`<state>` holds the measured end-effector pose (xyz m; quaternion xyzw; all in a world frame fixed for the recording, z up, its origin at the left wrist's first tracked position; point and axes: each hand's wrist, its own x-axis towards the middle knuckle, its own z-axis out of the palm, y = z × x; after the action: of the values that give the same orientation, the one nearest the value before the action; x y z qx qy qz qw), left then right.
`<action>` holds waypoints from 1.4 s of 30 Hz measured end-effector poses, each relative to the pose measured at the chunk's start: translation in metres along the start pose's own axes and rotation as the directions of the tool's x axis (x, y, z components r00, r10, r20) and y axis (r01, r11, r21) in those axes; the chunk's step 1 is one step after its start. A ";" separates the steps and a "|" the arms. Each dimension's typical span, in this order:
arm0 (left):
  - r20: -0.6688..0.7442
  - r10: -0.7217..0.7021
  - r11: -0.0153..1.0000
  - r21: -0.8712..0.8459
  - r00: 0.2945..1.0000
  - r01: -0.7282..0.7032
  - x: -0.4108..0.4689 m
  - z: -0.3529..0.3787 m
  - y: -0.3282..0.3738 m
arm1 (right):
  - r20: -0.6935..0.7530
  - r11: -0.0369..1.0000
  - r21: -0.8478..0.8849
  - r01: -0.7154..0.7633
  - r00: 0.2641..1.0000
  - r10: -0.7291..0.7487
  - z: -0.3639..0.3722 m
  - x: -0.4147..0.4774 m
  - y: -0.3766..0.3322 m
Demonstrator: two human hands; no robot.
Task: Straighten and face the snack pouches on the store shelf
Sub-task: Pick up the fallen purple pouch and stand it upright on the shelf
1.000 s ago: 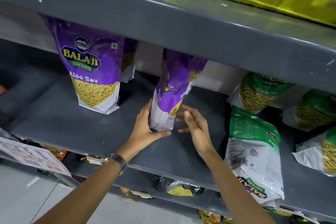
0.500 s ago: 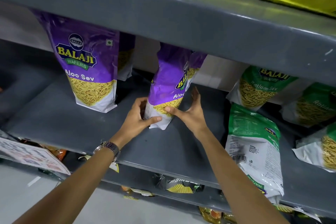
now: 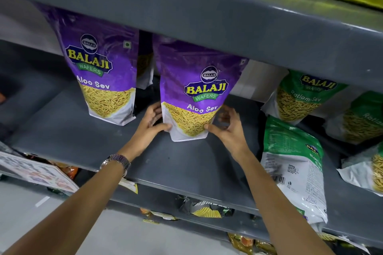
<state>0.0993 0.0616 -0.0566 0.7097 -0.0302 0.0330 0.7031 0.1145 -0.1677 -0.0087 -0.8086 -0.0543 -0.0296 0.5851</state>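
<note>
The purple Aloo Sev pouch (image 3: 194, 93) is stood upright on the grey shelf (image 3: 186, 163), front label turned outward, just beside a second purple pouch (image 3: 101, 72) that is already faced. Its lower corners are pinched from both sides: the bottom-left corner is gripped by the left hand (image 3: 150, 125), thumb laid across the front and fingers curled behind, and the bottom-right corner is held the same way by the right hand (image 3: 227, 128). Both sets of fingers are partly closed around the pouch base, not clenched tight. The facing step for this pouch is judged nearly complete; next, a release and perhaps a small squaring against its neighbour is called for. To the right, a green pouch (image 3: 294, 172) is seen lying back-side up, and other green pouches (image 3: 300, 97) are tilted, so those are likely to need attention afterwards.
</note>
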 end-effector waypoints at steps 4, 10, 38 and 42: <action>0.093 -0.054 0.997 0.063 0.994 0.048 -0.001 0.005 -0.001 | -0.010 0.995 0.080 -0.059 0.998 0.060 0.002 -0.003 0.004; 0.046 -0.017 0.986 0.164 0.999 0.010 0.002 0.004 0.001 | -0.005 0.998 0.007 -0.063 0.998 0.063 0.002 -0.006 0.006; -0.194 0.058 0.998 -0.016 0.979 -0.062 -0.022 0.028 0.003 | -0.113 0.994 0.050 -0.095 0.988 0.100 -0.005 -0.038 -0.012; -0.412 0.122 0.977 -0.109 0.903 -0.182 -0.076 0.098 0.017 | -0.367 0.999 0.011 0.035 0.930 -0.029 -0.049 -0.061 -0.022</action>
<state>0.0221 -0.0366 -0.0473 0.6303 0.0576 0.2309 0.7390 0.0522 -0.2107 0.0212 -0.7827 0.0427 -0.1891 0.5914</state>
